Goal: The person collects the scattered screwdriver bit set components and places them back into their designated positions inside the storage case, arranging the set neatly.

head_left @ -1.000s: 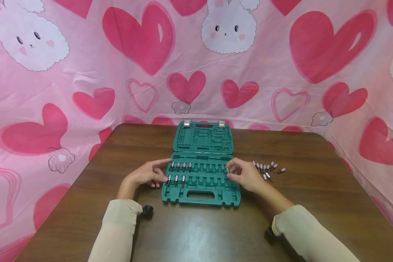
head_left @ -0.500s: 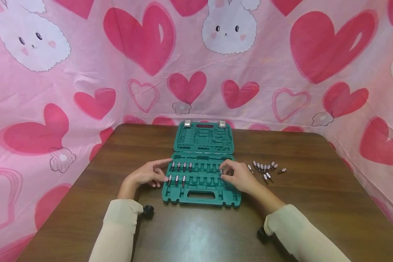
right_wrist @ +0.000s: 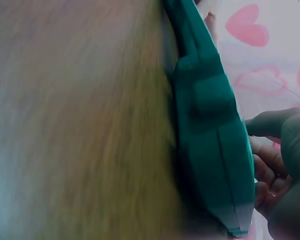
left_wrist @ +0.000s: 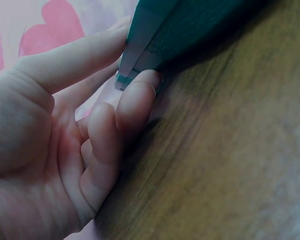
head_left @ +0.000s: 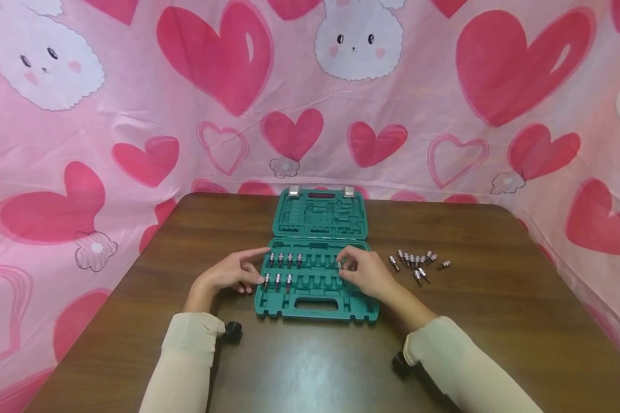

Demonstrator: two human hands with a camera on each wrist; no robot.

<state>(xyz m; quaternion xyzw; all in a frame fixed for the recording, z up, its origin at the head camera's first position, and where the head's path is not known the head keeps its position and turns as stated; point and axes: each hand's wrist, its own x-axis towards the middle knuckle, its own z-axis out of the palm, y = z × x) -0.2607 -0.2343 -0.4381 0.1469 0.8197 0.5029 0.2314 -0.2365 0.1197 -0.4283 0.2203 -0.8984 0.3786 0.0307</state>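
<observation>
A green plastic case (head_left: 316,315) lies unfolded on the table, its lid (head_left: 320,213) leaning back. Several silver bit sockets (head_left: 290,261) with dark or reddish tips stand in two rows of slots on its left side. My left hand (head_left: 231,271) touches the case's left edge, index finger stretched to the back and thumb nearer the front. In the left wrist view, the other fingers (left_wrist: 135,102) bend beside the case's lower edge. Between thumb and index finger, my right hand (head_left: 364,271) pinches a bit socket (head_left: 339,266) over the right-hand slots. Its lower end is hidden.
Right of the case, several loose bit sockets (head_left: 415,261) lie scattered on the brown wooden table (head_left: 310,367). Behind it hangs a pink cloth (head_left: 418,97) with hearts and rabbits. Dark wrist devices (head_left: 232,332) sit below both sleeves.
My right hand has moved left across the case with the bit socket, uncovering one more loose socket on the table. The left hand stays at the case's edge.
</observation>
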